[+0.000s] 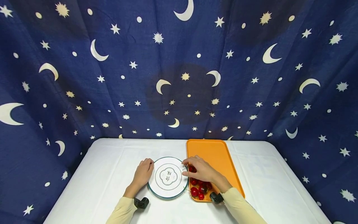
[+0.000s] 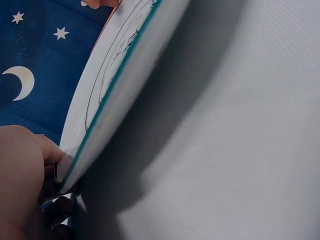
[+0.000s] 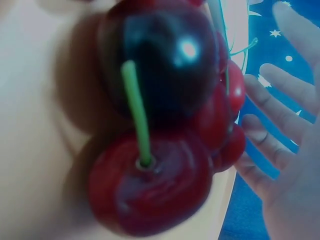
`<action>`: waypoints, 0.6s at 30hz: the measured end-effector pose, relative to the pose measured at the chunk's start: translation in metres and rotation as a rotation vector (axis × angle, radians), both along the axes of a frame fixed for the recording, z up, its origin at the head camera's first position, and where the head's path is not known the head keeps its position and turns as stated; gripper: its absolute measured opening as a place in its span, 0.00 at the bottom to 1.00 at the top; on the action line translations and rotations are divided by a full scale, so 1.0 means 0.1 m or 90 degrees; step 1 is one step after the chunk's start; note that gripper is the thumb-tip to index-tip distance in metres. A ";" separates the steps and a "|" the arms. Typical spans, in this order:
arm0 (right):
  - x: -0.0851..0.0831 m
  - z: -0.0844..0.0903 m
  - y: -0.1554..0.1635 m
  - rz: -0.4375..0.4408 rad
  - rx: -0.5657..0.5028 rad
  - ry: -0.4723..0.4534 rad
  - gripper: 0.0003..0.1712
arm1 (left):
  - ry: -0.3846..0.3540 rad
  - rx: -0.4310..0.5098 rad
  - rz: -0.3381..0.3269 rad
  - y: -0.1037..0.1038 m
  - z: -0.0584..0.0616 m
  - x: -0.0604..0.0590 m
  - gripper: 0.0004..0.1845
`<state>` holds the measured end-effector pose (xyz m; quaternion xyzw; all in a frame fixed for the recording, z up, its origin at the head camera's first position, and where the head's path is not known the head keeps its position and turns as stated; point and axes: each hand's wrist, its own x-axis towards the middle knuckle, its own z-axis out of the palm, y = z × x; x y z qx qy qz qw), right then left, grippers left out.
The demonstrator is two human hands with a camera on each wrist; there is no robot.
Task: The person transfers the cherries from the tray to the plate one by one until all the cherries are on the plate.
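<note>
My left hand (image 1: 143,173) is at the left rim of a white plate (image 1: 176,187) with a green edge and a flower-shaped print with characters. In the left wrist view its thumb and fingers pinch the plate's rim (image 2: 112,82). Over the orange tray (image 1: 212,151), my right hand (image 1: 202,169) has its fingers spread and pointing towards the plate. Several red cherries (image 1: 194,191), some with green stems, lie under and beside it at the tray's left side. Up close in the right wrist view, the fingers reach beside the cherries (image 3: 150,185) and hold none.
Plate and tray stand side by side on a white-covered table (image 1: 106,174), the tray to the right. A dark blue curtain (image 1: 134,84) with moons and stars hangs behind and at both sides. A black wrist camera (image 1: 141,203) sits on my left wrist.
</note>
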<state>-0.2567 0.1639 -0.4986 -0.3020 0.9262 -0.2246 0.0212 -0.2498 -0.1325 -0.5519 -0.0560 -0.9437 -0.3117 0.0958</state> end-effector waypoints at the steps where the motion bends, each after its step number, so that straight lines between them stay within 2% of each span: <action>1: 0.00 0.00 0.00 0.001 0.004 -0.002 0.30 | 0.001 0.001 0.001 0.00 0.00 0.00 0.10; 5: 0.00 -0.02 -0.01 0.012 0.021 0.011 0.30 | 0.018 0.007 0.001 0.00 0.00 0.00 0.09; 11: -0.01 -0.04 -0.01 0.036 0.025 0.039 0.18 | 0.042 0.009 0.006 0.02 0.02 0.04 0.09; 18: -0.03 -0.05 -0.03 0.033 0.023 0.049 0.06 | 0.053 0.001 0.011 0.03 0.00 0.07 0.10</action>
